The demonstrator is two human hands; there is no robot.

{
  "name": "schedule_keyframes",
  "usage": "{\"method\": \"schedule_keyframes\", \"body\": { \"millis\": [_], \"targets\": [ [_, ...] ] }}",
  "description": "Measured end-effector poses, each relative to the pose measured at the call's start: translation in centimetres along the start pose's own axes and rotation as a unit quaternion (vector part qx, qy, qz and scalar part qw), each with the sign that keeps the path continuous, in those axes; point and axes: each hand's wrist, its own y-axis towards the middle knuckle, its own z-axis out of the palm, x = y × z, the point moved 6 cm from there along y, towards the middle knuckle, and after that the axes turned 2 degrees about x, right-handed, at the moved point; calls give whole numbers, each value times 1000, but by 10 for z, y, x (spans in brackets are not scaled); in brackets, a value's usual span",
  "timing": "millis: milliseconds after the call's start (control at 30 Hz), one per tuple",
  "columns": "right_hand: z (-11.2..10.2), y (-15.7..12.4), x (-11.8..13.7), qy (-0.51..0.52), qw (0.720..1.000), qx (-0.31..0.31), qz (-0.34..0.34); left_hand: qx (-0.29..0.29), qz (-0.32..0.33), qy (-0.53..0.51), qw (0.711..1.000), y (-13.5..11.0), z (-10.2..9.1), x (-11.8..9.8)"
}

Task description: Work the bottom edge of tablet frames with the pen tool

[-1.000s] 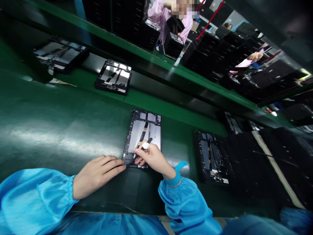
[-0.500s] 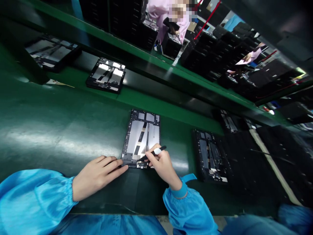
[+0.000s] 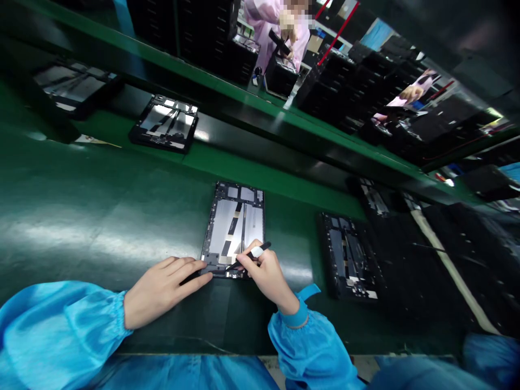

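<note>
An opened tablet (image 3: 230,221) lies on the green bench in front of me, its inner metal plate, black flex cables and small boards exposed. My right hand (image 3: 266,271) pinches slim black tweezers (image 3: 257,251) with a white band on the handle. The tweezers' tip points down at the small parts along the tablet's near edge; whether it touches them is too small to tell. My left hand (image 3: 168,284) lies with outstretched fingers, its fingertips against the tablet's near left corner. Some of the near right corner is hidden behind my right hand.
Another opened tablet (image 3: 345,254) lies to the right, beside black stacked trays (image 3: 410,271). Further opened units (image 3: 164,123) sit at the back left under a green shelf edge (image 3: 227,81). Across the shelf, a person in pink (image 3: 260,21) works among black stacks.
The view has shifted slightly. My right hand and the tweezers remain at the tablet's near edge, with the tip a little further left. My left hand stays at the corner.
</note>
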Motion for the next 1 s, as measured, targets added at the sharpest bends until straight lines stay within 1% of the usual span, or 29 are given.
{"method": "schedule_keyframes", "body": {
  "millis": [200, 333, 567, 667, 733, 800, 867, 900, 967, 1000],
  "targets": [
    [1, 0, 1, -11, 1000, -2, 1, -10, 10, 39, 999, -3, 10, -1],
    [1, 0, 1, -21, 1000, -3, 3, -9, 8, 52, 999, -4, 9, -2],
    [0, 0, 5, -50, 999, -7, -12, 26, -19, 72, 997, 13, 4, -15],
    [-3, 0, 1, -51, 998, -14, -15, 41, -20, 38, 998, 16, 2, -11],
    [-4, 0, -4, -23, 1000, -19, -4, 35, -5, -4, 999, 13, -2, -5],
    [-4, 0, -8, 19, 999, -30, 4, 17, 11, -31, 999, 11, -7, 0],
    [-7, 0, -9, 49, 996, -69, -10, -9, 25, -29, 999, 13, -12, 1],
    [-10, -1, -9, 54, 993, -103, -26, -18, 35, -22, 999, 16, -12, -2],
    [-19, -6, -8, 39, 977, -197, -66, -13, 54, -3, 998, 30, -8, -7],
    [-24, -10, -9, 27, 965, -247, -85, 5, 57, 4, 998, 40, -3, -6]
  ]
}}
